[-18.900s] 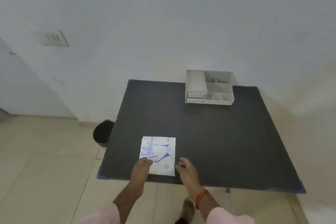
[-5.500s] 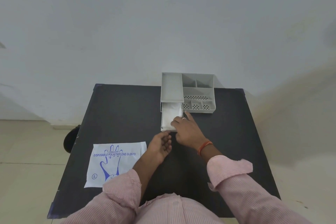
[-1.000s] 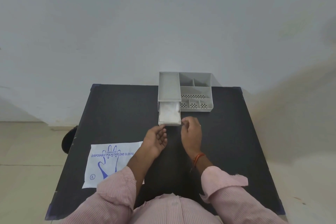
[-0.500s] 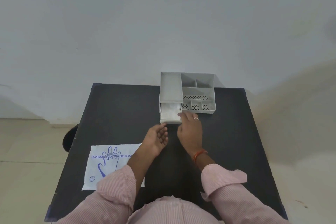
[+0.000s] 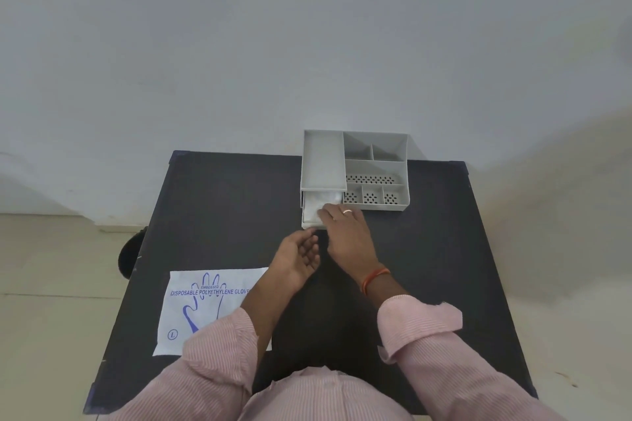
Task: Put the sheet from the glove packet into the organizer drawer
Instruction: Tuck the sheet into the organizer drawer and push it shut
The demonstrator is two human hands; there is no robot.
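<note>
Right hand (image 5: 345, 232) spread flat on sheet (image 5: 316, 205) in drawer (image 5: 309, 224), left hand (image 5: 299, 256) loosely spread

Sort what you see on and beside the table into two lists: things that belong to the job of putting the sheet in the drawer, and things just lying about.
Part of the job:
- sheet, white, lying in the drawer
- drawer, partly pulled out
- organizer
- glove packet
- right hand, on the drawer
- left hand, open nearby

Just lying about:
- dark round object on the floor
</note>
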